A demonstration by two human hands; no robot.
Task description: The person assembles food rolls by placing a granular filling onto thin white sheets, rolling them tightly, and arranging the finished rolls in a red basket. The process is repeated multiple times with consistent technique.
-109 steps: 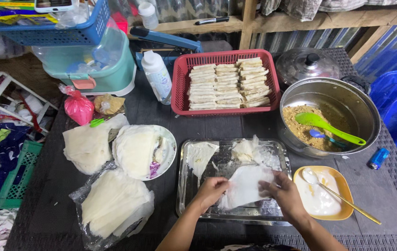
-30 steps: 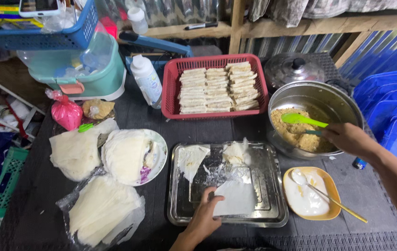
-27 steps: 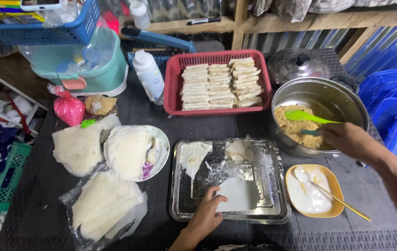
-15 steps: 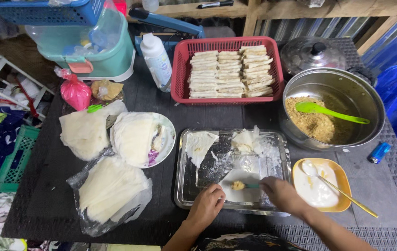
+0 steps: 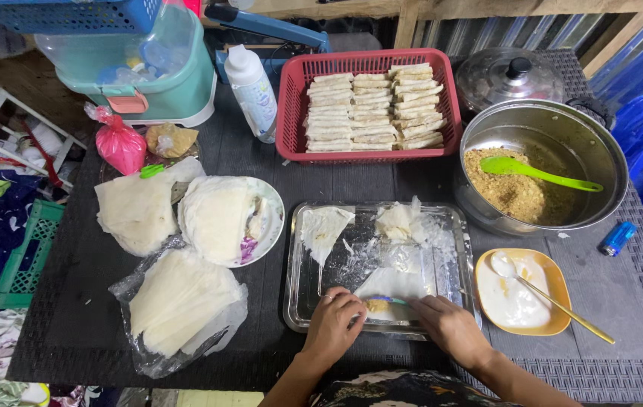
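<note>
Down at the near edge of the head view, both hands work on a thin white wrapper sheet (image 5: 390, 285) lying in a shiny metal tray (image 5: 296, 283) on the dark table (image 5: 276, 177). The left hand (image 5: 332, 325) has its fingers curled together, pinching the near left edge of the sheet beside a small heap of brownish filling (image 5: 375, 305). The right hand (image 5: 451, 328) lies flat with its fingers close together, the fingertips pressing the sheet's near right edge. Torn wrapper scraps (image 5: 404, 223) lie at the far end of the tray.

Just right of the tray stands a yellow dish (image 5: 555, 290) of white paste with a spoon (image 5: 543, 292) in it. Beyond it a steel pot (image 5: 600, 158) holds more brown filling and a green spatula (image 5: 536, 172), with a lidded pot (image 5: 508, 75) behind and a blue lighter (image 5: 617, 237) to the right. A red basket (image 5: 295, 113) of finished rolls (image 5: 374, 109) sits at the far side, beside a white bottle (image 5: 253, 92). Left of the tray are a plate (image 5: 272, 218) of wrappers, a loose stack of wrappers (image 5: 134, 211), and a plastic bag of wrappers (image 5: 178, 301).
</note>
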